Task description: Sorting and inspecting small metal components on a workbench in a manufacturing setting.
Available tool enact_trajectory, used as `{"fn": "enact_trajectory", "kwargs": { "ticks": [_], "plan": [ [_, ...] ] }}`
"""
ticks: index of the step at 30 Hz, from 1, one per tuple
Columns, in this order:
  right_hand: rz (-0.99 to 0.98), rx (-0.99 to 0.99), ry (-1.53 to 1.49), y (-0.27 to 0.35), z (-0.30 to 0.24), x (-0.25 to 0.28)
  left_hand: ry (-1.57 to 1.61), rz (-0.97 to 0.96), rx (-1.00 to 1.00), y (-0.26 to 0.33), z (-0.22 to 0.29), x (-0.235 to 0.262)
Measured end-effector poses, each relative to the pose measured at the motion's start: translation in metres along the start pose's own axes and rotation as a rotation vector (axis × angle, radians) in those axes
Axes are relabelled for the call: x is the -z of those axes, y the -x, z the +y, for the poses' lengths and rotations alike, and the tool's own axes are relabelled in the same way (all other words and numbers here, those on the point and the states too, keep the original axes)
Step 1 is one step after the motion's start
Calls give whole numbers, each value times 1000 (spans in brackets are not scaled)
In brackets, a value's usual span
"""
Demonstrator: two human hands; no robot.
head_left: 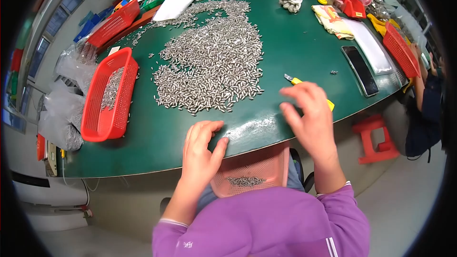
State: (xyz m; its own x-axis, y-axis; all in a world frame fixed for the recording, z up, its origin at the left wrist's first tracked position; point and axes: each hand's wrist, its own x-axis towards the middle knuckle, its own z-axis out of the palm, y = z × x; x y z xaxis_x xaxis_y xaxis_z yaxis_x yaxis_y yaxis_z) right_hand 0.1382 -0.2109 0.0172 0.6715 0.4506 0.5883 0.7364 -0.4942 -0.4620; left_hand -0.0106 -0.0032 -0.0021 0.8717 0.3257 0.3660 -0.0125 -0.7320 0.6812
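A wide heap of small silvery metal pins (pixel 209 62) lies spread over the green table (pixel 157 154). My left hand (pixel 202 147) rests at the table's near edge, just below the heap, fingers apart and holding nothing. To the right, my right hand (pixel 309 116) is over the table with thumb and fingers spread, also holding nothing. Partly hidden behind it is a yellow utility knife (pixel 296 81), its tip pointing toward the heap. On my lap, under the table edge, sits a pink perforated basket (pixel 278 169) with a small pile of the same pins (pixel 245 181) in it.
A red basket (pixel 90 131) with some pins stands left, beside clear plastic bags (pixel 62 114). At right lie a phone (pixel 360 71), a folded cloth (pixel 333 21) and white gloves (pixel 290 2). A red stool (pixel 376 140) and another person (pixel 423 109) are beyond the right edge.
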Motion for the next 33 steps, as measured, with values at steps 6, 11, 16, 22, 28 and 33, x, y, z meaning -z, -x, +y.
{"fn": "enact_trajectory", "kwargs": {
  "ticks": [6, 11, 16, 22, 28, 33],
  "plan": [
    [-2, -193, 291, 10, 48, 11, -69, -23, -39, -12, 0, -10],
    [-18, -248, -14, 25, 32, 21, -172, -98, -89, -18, 10, -6],
    [-502, -423, -688, 63, -18, 36, -120, -126, -72, -20, 15, -11],
    [-463, -187, -545, 88, -23, 13, -103, -95, -43, -15, 15, -17],
    [-492, -91, -343, 80, -39, 11, -97, -79, -32, -13, 14, -18],
    [-467, -36, -256, 81, -45, 9, -104, -69, -57, -13, 12, -19]
  ]
}}
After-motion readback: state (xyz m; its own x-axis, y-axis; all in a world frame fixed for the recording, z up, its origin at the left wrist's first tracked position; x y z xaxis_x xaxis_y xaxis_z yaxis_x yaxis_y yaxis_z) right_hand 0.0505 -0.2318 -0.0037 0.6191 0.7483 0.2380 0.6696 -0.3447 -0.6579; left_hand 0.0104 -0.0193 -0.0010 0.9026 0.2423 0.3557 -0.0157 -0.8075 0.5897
